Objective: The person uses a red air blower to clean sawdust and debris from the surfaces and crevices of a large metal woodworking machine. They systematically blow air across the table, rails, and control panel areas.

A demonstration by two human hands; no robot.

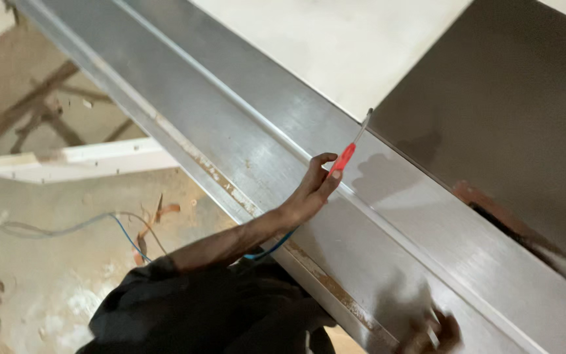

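At the bottom edge of the view, the right hand [435, 333] is blurred and cut by the frame; it lies against the lower face of the long metal beam [283, 157], and I cannot tell if its fingers are spread or pressed together. Beside it, the dark sleeve [211, 308] covers the person's body at the bottom of the picture, and the bare forearm goes up and to the right from it. The left hand [312, 190] is at the middle of the beam, its fingers curled and pinching the red handle of a small screwdriver [350, 147]. The long axis of the screwdriver runs from lower left to upper right, and the thin metal shaft points up and to the right, with the tip at the far edge of the beam, where the beam meets a dark glossy panel [512, 118]. The beam itself crosses the whole view from upper left to lower right; a raised ridge runs along it, and its near edge shows rusty brown marks. Along the beam, on both sides of the left hand, the metal surface is bare. Under the beam, the dusty floor [67, 262] holds a blue wire [126, 239] and a white board [80, 160]. Beyond the beam, a pale wall [335, 46] fills the top.
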